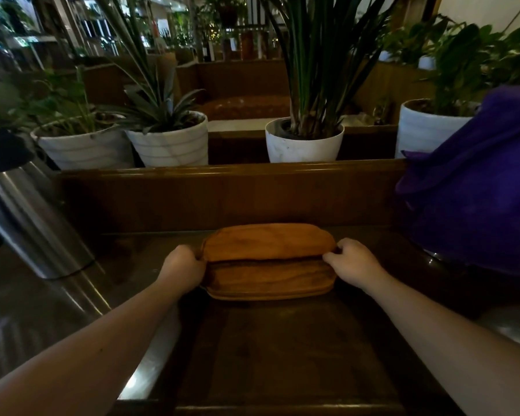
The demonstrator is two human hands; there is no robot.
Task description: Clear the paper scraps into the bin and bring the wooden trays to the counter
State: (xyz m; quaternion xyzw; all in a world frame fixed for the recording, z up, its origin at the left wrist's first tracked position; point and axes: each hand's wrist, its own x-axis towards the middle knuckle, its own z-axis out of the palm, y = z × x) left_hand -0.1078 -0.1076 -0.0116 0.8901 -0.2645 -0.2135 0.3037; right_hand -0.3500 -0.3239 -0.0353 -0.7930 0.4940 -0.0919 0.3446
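Two oval brown wooden trays (269, 262) sit stacked on the dark wooden counter (282, 340), close to its raised back wall. The top tray is set a bit further back than the bottom one, so the front part of the bottom tray shows.

The person's left hand (184, 265) is at the left end of the trays, and its fingers are curled shut around the edge there. The right hand (353, 261) is at the right end — its fingers are closed on the edge of the top tray too. Both bare arms reach out over the counter toward the trays.

To the left of the trays stands a tall shiny metal bin (33, 217). To the right of the trays lies a big purple cloth (475, 190), heaped up. Behind the trays, past the back wall, stand white round plant pots (303, 142) with long green leaves.
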